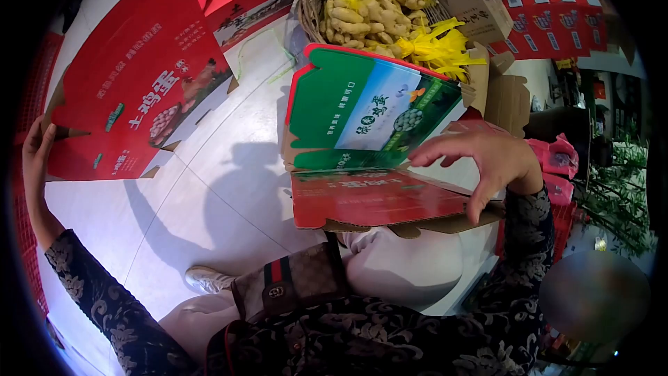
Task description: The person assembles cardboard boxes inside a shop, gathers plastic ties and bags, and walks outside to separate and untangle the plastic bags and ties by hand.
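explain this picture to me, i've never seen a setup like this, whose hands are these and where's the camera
There is no machine here: these are a person's own bare hands. One camera, worn on that person's head, looks forward and down. The left hand holds the edge of a red box. The right hand is open over a green box and some red cardboard; whether it touches them is hard to tell. Beyond, a basket holds ginger. Pale floor shows below.
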### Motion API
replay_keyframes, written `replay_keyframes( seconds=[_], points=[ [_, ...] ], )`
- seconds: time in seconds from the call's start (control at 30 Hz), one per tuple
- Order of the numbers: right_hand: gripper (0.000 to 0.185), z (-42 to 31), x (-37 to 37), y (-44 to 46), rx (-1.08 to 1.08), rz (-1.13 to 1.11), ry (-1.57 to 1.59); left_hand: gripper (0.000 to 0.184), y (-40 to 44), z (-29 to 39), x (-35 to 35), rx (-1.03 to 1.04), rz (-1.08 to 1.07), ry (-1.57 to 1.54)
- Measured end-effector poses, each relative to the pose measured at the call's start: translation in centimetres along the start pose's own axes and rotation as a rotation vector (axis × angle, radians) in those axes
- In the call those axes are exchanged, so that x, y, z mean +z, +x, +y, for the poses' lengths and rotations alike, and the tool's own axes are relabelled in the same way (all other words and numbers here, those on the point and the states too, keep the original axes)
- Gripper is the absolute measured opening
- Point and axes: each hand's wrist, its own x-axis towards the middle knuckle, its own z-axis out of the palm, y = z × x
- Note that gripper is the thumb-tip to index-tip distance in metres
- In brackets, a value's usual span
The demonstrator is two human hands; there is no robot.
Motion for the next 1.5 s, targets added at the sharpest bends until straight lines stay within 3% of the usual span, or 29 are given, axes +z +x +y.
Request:
replay_keyframes(
  seconds=[0.13,0.23,0.27,0.37,0.47,0.57,0.67,0.87,1.37,1.5],
  points=[
    [0.06,-0.8,0.3,-0.4,-0.05,0.06,-0.142,0.036,0.1,0.5,-0.2,0.056,-0.031,-0.081],
    [0.046,-0.1,-0.5,-0.8,-0.028,0.287,-0.139,0.035,0.1,0.8,-0.1,0.051,-0.014,-0.083],
    [0.031,-0.1,-0.4,-0.7,0.019,0.408,-0.19,0.034,0.1,0.8,-0.1,0.057,-0.056,-0.112],
    [0.032,0.3,-1.0,0.2,0.189,0.653,-0.253,0.032,0.4,1.3,-0.4,0.066,-0.133,-0.16],
    [0.034,2.1,-1.3,1.3,0.065,0.87,-0.204,0.029,-0.1,2.4,0.0,0.081,-0.13,-0.188],
    [0.041,3.4,-1.6,2.3,0.121,0.915,-0.215,0.029,-0.3,3.7,0.0,0.057,-0.164,-0.206],
    [0.047,5.7,-2.4,3.4,0.132,0.972,-0.733,0.028,-0.3,4.0,-0.1,0.036,-0.177,-0.19],
    [0.056,8.6,-5.9,5.8,0.23,0.892,-0.635,0.026,-0.3,3.8,0.0,0.076,-0.169,-0.199],
    [0.035,9.4,-7.4,7.0,0.385,0.837,-0.674,0.032,-0.3,2.9,0.3,0.061,-0.062,-0.133],
    [0.034,8.8,-6.0,6.5,0.308,0.946,-0.726,0.03,-0.4,3.6,0.3,0.075,-0.097,-0.172]
  ],
)
